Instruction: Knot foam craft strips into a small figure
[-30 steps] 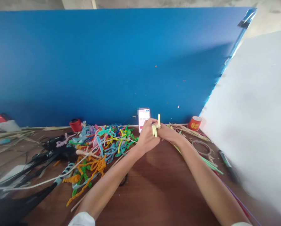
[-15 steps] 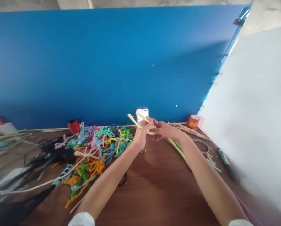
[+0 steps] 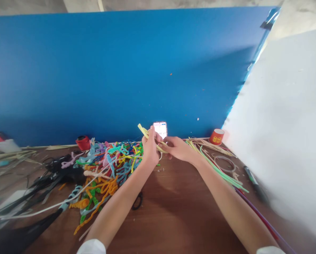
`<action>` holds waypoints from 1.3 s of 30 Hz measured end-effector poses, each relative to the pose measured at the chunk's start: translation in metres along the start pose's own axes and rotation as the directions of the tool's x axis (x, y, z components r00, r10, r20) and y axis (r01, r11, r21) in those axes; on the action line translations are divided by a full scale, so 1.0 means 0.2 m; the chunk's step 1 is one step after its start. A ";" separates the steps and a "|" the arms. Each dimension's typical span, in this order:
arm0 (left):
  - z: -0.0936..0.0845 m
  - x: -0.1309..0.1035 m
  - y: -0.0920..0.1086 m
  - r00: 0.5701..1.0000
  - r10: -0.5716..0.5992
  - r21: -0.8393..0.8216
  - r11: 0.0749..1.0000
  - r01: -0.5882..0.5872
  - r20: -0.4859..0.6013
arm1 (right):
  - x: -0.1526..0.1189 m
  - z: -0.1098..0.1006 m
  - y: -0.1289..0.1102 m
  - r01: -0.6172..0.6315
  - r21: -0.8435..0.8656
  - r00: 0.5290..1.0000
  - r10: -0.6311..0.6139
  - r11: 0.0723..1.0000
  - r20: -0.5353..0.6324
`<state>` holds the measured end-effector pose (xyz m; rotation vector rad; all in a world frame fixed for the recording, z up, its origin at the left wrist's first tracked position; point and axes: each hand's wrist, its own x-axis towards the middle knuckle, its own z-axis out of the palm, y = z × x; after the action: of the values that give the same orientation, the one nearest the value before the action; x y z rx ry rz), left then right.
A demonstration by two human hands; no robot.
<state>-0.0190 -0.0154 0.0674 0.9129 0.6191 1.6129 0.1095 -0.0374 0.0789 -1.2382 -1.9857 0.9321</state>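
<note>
A pale yellow strip (image 3: 142, 129), apparently folded or doubled, is held out in front of the blue panel. My left hand (image 3: 150, 150) is closed around it, and one end juts up to the left past the fingers. My right hand (image 3: 178, 150) pinches the strip farther right, its fingertips partly hidden. A short loop hangs under the fingers. Just behind both hands a phone (image 3: 160, 127) with a lit screen stands upright against the panel, its lower part covered by the fingers.
A heap of colourful fuzzy pipe cleaners (image 3: 102, 176) lies left of my forearm. Long strips (image 3: 224, 174), a coil (image 3: 225, 164), a red paper cup (image 3: 216, 137) and a marker (image 3: 254, 181) lie right. A blue panel (image 3: 120, 70) closes off the back of the brown table (image 3: 173, 218).
Both hands have shifted slightly left and turned. The yellow ends, earlier two apart and pointing up-left, now lie close together, and more of the right-hand strips shows.
</note>
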 end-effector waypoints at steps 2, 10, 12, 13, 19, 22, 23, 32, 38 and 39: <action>-0.01 0.02 0.02 0.999 -0.020 -0.041 0.999 0.018 -0.044 | -0.02 0.01 -0.03 0.032 -0.010 0.999 -0.032 0.999 0.019; 0.00 0.02 0.03 0.994 -0.041 -0.091 0.995 0.032 -0.100 | -0.02 0.04 -0.06 0.151 -0.290 0.986 -0.164 0.945 -0.021; 0.01 0.02 0.04 0.997 -0.017 -0.126 0.992 0.007 -0.080 | -0.02 0.04 -0.05 0.163 -0.319 0.985 -0.174 0.934 -0.006; 0.01 0.03 0.04 0.997 -0.004 -0.150 0.989 -0.007 -0.073 | -0.02 0.04 -0.04 0.173 -0.332 0.983 -0.182 0.927 0.004; 0.02 0.04 0.14 0.998 0.027 -0.250 0.967 -0.042 -0.064 | -0.01 -0.02 0.02 0.201 -0.360 0.980 -0.194 0.911 0.055; 0.01 0.04 0.18 0.999 0.008 -0.284 0.959 -0.019 -0.040 | -0.01 -0.03 0.05 0.181 -0.396 0.983 -0.173 0.900 0.057; 0.01 0.03 0.18 0.999 0.005 -0.290 0.957 -0.015 -0.035 | -0.01 -0.03 0.05 0.169 -0.408 0.985 -0.163 0.897 0.050; -0.01 0.00 0.16 0.992 0.051 -0.333 0.943 -0.008 0.120 | 0.00 0.04 0.02 0.132 -0.441 0.988 -0.151 0.887 -0.008; 0.02 -0.02 0.15 0.990 0.057 -0.330 0.944 -0.010 0.132 | 0.01 0.04 0.03 0.136 -0.421 0.990 -0.137 0.897 0.028; 0.03 -0.02 0.16 0.993 0.054 -0.328 0.945 -0.018 0.103 | 0.01 0.04 0.03 0.141 -0.417 0.990 -0.137 0.898 0.039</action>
<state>-0.0320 -0.0268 0.0940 0.7630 0.2468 1.6249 0.1051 -0.0352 0.0698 -1.2901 -2.3267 0.4494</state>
